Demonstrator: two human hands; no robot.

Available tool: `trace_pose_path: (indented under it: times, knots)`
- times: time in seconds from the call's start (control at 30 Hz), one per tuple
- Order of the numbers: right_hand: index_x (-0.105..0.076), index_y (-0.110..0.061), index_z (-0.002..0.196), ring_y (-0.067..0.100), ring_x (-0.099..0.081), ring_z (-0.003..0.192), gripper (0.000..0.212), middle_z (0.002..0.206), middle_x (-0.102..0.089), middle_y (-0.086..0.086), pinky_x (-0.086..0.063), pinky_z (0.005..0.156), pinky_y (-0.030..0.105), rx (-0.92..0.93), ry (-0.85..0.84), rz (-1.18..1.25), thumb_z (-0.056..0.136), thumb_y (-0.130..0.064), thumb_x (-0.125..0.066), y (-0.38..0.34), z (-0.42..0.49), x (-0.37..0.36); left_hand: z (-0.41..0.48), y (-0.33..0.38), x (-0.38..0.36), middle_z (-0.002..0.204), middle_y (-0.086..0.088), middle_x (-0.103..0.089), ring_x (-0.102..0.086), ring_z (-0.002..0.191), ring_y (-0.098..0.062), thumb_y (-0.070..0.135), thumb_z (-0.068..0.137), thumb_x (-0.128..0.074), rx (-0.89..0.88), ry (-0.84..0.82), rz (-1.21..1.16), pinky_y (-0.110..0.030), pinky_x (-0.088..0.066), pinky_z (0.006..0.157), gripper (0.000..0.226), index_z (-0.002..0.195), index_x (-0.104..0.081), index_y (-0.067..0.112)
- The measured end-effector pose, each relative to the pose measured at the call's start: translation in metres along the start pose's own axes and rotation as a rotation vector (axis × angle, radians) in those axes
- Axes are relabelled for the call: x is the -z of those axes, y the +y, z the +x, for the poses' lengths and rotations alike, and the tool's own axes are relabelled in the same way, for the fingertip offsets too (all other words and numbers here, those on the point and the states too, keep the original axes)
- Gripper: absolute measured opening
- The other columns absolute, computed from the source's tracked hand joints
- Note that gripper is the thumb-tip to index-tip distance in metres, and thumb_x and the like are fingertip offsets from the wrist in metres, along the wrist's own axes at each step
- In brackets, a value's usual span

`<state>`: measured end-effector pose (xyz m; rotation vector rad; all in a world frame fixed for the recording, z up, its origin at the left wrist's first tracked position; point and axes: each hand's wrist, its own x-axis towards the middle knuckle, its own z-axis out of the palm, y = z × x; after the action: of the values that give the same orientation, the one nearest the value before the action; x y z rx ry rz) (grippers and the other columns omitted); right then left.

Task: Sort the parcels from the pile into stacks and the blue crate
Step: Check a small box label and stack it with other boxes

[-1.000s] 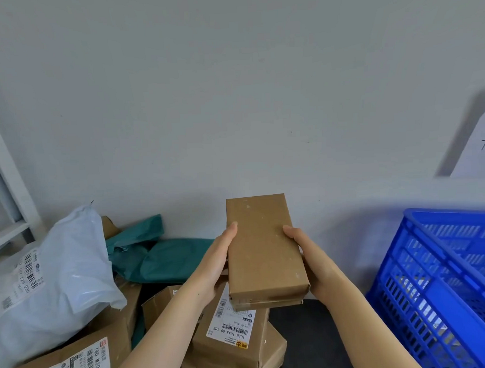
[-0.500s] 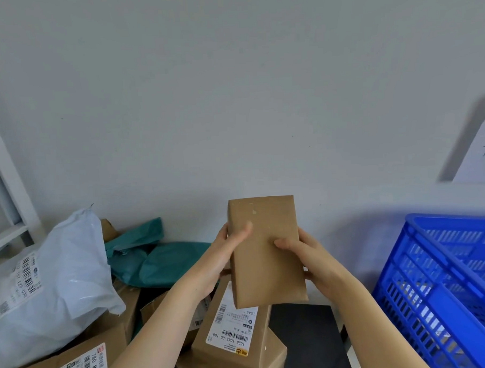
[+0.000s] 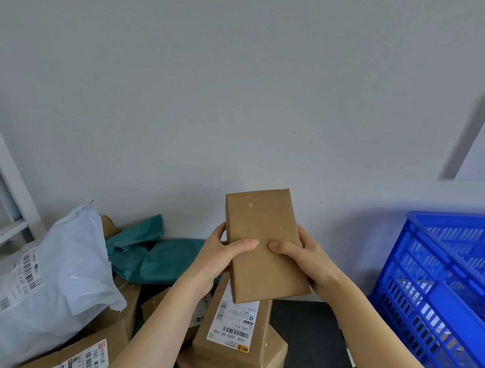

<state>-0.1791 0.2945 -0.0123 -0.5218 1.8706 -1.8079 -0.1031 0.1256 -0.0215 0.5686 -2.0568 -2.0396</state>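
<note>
You hold a plain brown parcel (image 3: 263, 244) upright at centre frame.
Your left hand (image 3: 219, 257) and right hand (image 3: 303, 259) both grasp its sides, thumbs across the front, blue crate (image 3: 445, 280) lower right.

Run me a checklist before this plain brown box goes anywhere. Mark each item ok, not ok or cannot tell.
1. Two-handed grip: the left hand and right hand both hold the brown box, thumbs on its front. Ok.
2. Label readable: the face toward the camera is plain, with no label on it. Not ok.
3. Blue crate close by on the right. Ok.
4. Room in the crate: its inside is mostly hidden. Cannot tell.
5. Stack below is square: the labelled box sits askew on the lower box. Not ok.
</note>
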Motion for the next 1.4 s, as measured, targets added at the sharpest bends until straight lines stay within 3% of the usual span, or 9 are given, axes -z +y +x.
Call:
trace_pose_path:
  times: [0.27,0.4,0.53,0.7,0.77,0.9,1.03,1.2,1.4]
  knots:
    - [-0.046,-0.036,0.133,0.013,-0.069,0.087,0.077,0.108,-0.067,-0.005,-0.055,0.062,0.023,0.002,0.016,0.004,0.064,-0.033,-0.080,-0.004,0.000,-0.003,0.001,0.002,0.002,0.112,0.000,-0.063,-0.063,0.096,-0.013,0.033,0.072,-0.079,-0.017,-0.004,-0.014,-0.024,-0.050,0.068,0.080,0.140,-0.037,0.029]
    - [-0.050,-0.034,0.129,0.009,-0.067,0.092,0.053,0.107,-0.069,-0.009,-0.051,0.070,0.020,-0.011,-0.004,-0.027,0.082,-0.026,-0.073,-0.004,0.000,-0.001,0.003,0.000,0.008,0.125,0.000,-0.058,-0.060,0.107,-0.017,0.039,0.052,-0.084,-0.042,-0.034,0.003,-0.032,-0.052,0.083,0.107,0.144,-0.031,0.033]
    - [-0.050,-0.041,0.124,0.000,-0.059,0.097,0.044,0.109,-0.062,-0.021,-0.044,0.070,0.017,-0.016,-0.030,-0.060,0.082,-0.050,-0.061,-0.014,-0.004,-0.004,0.001,0.002,0.011,0.130,0.007,-0.052,-0.057,0.109,-0.013,0.028,0.061,-0.086,-0.059,-0.086,0.023,-0.030,-0.052,0.083,0.102,0.144,-0.028,0.037]
    - [-0.047,-0.042,0.122,0.015,-0.048,0.125,0.066,0.131,-0.051,-0.013,-0.038,0.107,0.041,-0.084,-0.006,-0.033,0.066,-0.077,-0.048,-0.019,-0.003,-0.007,-0.001,0.009,0.010,0.127,0.008,-0.056,-0.057,0.109,-0.010,0.028,0.062,-0.086,-0.106,-0.108,-0.018,-0.030,-0.049,0.084,0.093,0.138,-0.034,0.039]
    - [-0.043,-0.041,0.122,0.017,-0.045,0.127,0.068,0.132,-0.048,-0.009,-0.038,0.106,0.041,-0.097,-0.001,-0.008,0.065,-0.078,-0.045,-0.021,-0.005,-0.009,-0.006,0.016,0.007,0.124,0.011,-0.058,-0.056,0.108,-0.005,0.046,0.056,-0.081,-0.127,-0.125,-0.090,-0.027,-0.045,0.082,0.084,0.129,-0.041,0.044]
    - [-0.032,-0.038,0.144,0.020,-0.040,0.134,0.094,0.146,-0.039,-0.003,-0.036,0.109,0.046,-0.116,-0.003,0.018,0.061,-0.081,-0.043,-0.023,-0.006,-0.007,-0.010,0.020,0.008,0.131,0.011,-0.056,-0.048,0.123,-0.009,0.091,0.048,-0.057,-0.100,-0.165,-0.158,-0.042,-0.035,0.108,0.098,0.133,-0.044,0.044]
    - [-0.032,-0.036,0.147,0.021,-0.044,0.131,0.103,0.145,-0.043,-0.001,-0.037,0.108,0.051,-0.163,-0.051,0.063,0.059,-0.088,-0.046,-0.021,-0.002,0.000,-0.011,0.023,0.009,0.130,0.006,-0.059,-0.050,0.123,-0.012,0.072,0.086,-0.025,-0.067,-0.153,-0.229,-0.042,-0.035,0.108,0.061,0.132,-0.050,0.039]
    - [-0.056,-0.027,0.131,0.023,-0.054,0.110,0.052,0.130,-0.056,0.010,-0.048,0.096,0.050,-0.160,-0.098,0.216,0.086,-0.052,-0.048,-0.019,-0.002,0.003,-0.011,0.025,0.008,0.116,-0.006,-0.065,-0.056,0.109,-0.020,0.034,0.098,-0.037,-0.081,-0.113,-0.282,-0.034,-0.046,0.088,0.037,0.126,-0.058,0.021]
    - [-0.062,-0.020,0.119,0.025,-0.050,0.095,0.038,0.112,-0.054,0.010,-0.050,0.081,0.045,-0.199,0.002,0.264,0.083,-0.029,-0.055,-0.026,-0.001,-0.002,-0.011,0.031,0.005,0.104,-0.005,-0.064,-0.061,0.092,-0.018,0.025,0.094,-0.048,-0.038,-0.085,-0.384,-0.032,-0.049,0.072,0.027,0.118,-0.058,0.018]
